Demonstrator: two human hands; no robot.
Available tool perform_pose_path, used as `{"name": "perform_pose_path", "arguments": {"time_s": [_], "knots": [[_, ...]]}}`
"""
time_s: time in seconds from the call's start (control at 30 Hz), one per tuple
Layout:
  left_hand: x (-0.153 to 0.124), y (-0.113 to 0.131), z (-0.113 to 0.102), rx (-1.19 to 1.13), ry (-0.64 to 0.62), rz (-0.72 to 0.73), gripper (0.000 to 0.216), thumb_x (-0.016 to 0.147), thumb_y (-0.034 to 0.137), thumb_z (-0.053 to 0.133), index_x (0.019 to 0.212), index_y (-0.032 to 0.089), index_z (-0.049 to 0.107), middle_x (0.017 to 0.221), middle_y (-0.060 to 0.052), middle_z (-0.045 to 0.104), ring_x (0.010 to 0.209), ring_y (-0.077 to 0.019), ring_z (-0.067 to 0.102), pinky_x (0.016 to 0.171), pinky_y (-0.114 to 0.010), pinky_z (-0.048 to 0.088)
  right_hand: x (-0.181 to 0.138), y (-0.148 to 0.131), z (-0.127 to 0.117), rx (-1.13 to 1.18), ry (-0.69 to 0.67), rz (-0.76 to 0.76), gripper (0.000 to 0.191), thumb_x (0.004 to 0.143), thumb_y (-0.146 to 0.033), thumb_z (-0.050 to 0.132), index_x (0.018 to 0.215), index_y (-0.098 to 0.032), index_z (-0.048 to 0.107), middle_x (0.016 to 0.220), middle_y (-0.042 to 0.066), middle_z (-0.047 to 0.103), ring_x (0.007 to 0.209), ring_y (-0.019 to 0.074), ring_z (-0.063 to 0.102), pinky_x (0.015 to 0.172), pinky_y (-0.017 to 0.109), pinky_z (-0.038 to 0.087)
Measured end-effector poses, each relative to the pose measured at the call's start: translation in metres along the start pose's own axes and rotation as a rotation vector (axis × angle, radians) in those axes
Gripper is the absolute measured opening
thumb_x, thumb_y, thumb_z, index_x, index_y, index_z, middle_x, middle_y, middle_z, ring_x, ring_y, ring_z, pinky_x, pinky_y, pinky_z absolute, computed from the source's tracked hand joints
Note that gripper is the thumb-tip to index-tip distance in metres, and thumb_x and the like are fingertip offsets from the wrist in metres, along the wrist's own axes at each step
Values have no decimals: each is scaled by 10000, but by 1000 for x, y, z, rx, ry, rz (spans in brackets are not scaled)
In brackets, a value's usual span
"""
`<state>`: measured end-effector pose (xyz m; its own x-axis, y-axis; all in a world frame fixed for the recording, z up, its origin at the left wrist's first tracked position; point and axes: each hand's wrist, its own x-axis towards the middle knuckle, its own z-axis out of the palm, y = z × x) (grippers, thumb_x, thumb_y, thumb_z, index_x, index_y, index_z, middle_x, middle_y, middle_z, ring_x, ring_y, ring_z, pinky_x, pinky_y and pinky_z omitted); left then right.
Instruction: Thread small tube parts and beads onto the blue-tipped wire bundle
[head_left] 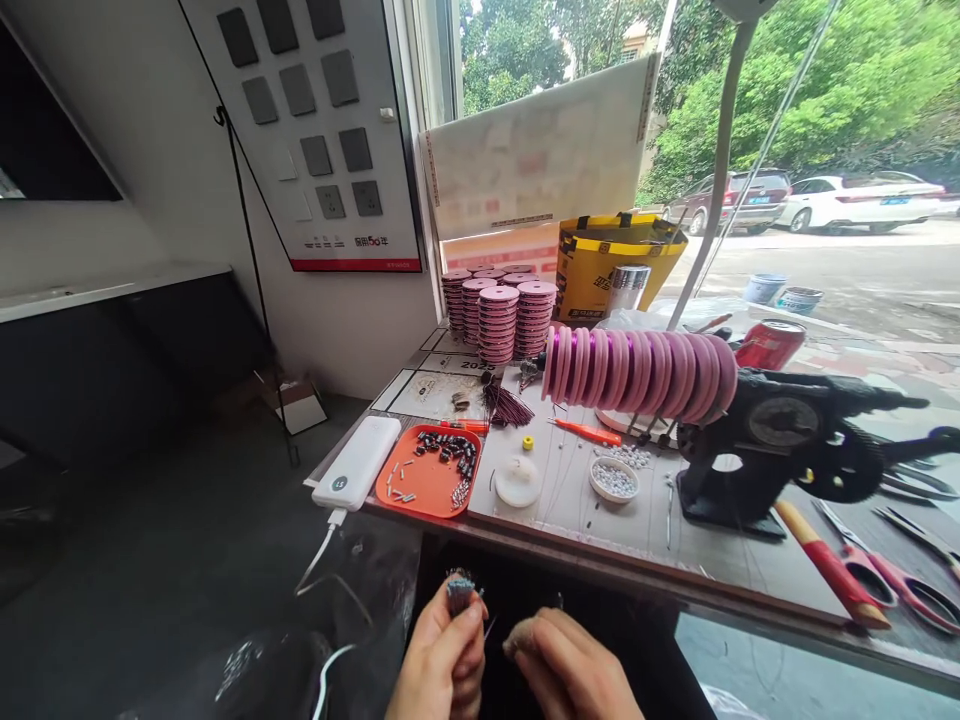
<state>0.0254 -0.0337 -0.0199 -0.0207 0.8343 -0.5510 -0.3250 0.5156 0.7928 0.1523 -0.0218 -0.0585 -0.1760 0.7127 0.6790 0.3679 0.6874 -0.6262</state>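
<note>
My left hand (442,660) is closed around a small bundle of thin strands (460,594), with bluish-grey ends showing above the thumb. What the strands are made of is too small to make out. To its right, my right hand (576,662) is pinched shut; anything between its fingertips is hidden. Both hands are in front of the table's near edge, over a dark lap, and a gap separates them. Closest on the table are an orange tray (391,492) with black pieces and small silvery tubes, a round white pad (517,483) and a white dish (615,496) of small pale beads.
A black hand-cranked winder (787,425) carries a row of pink spools (637,375). More pink spools (498,325) stand stacked behind. Scissors (874,578) lie at right, a white power bank (358,462) at left. Behind are a yellow bag (589,265) and a red can (770,345).
</note>
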Motion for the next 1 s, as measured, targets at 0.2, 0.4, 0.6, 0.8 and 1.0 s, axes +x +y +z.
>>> {"name": "perform_pose_path", "arguments": {"time_s": [0.2,0.4,0.6,0.8,1.0], "knots": [[-3,0,4,-30,48,-27,483,517,544,762,682,171,503,389,146,311,329,18,113,340,-133,47,3,1,-3,-61,-22,-19,325,974,-301,275,717,-216,454,544,-39,539,450,72,512,431,147,412],[0,-15,-4,-48,139,80,432,510,473,802,725,162,595,455,97,398,381,-18,303,372,-123,203,8,-1,-11,-73,-91,-31,307,975,-309,273,729,-219,433,554,-42,560,456,68,542,443,130,436],[4,-31,-14,113,282,298,375,591,467,748,827,191,657,722,-15,626,697,-164,564,615,-226,452,3,2,-9,-41,-115,1,282,969,-302,281,742,-223,426,577,-35,570,474,79,552,453,143,444],[-2,-17,-9,420,166,487,336,742,525,580,656,200,577,582,24,502,567,-136,453,540,-220,374,-5,8,-15,101,-220,180,143,926,-210,385,810,-222,468,699,-27,592,614,81,592,569,140,469],[-6,-7,-5,615,218,625,298,759,449,583,595,200,583,517,22,470,499,-129,421,489,-226,319,-8,10,-17,56,-174,179,142,893,-190,415,773,-215,486,661,-26,582,567,90,588,530,151,467]]}}
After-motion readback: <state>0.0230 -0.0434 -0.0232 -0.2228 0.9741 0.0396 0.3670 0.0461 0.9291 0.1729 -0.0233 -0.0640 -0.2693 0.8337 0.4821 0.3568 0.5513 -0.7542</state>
